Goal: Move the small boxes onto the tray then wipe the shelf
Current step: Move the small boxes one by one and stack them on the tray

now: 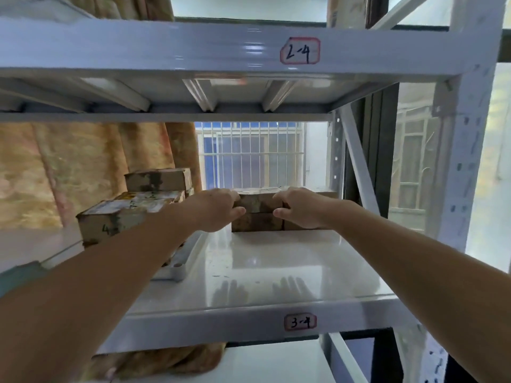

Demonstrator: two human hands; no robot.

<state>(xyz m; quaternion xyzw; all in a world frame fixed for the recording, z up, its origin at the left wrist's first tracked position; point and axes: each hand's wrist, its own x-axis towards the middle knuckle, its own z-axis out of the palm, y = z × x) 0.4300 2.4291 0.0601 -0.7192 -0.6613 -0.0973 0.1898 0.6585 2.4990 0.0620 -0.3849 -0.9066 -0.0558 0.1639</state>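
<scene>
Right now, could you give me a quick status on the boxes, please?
Both hands, left hand and right hand, gripping top box of rear stack. Tray at left already carries boxes. Nothing in the way.

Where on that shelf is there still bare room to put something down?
The shelf is bare in front, between its front edge and the box stack both hands grip. The left is crowded: the tray carries boxes.

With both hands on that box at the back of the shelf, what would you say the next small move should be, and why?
Probably lift the top box and carry it left to the tray. The left hand and right hand grip its two ends, it sits on another box, and the tray already holds similar boxes.
</scene>
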